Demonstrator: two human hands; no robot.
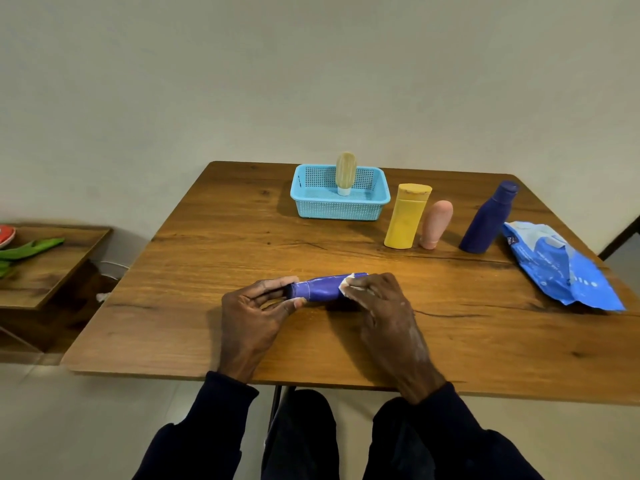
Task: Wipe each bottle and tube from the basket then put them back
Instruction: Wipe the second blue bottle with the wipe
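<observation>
Here, a purple tube (320,288) is held low over the near middle of the table (207,237), between the 2 hands; whether it touches the wood cannot be told. Its long axis runs left to right, nearly level, with the dark cap pointed left and the flat end pointed right and slightly away. The cap end is pinched by the left hand (254,317), thumb below and fingers curled over the top, most likely so that the tube is steadied and can be turned. A white wipe (346,285) is pressed onto the right end by the right hand (384,306), whose fingers are curled round wipe and tube together, a grip judged to let the wipe be drawn along the body. In the basket (341,211) at the far side, 1 beige tube (345,173) is stood cap down, probably wiped already. Just right of the basket, a yellow bottle (407,216), a pink tube (435,225) and a navy bottle (486,220) are stood upright, presumably awaiting their turn. A blue pack (561,268) is laid near the right edge, within the right hand's reach.
</observation>
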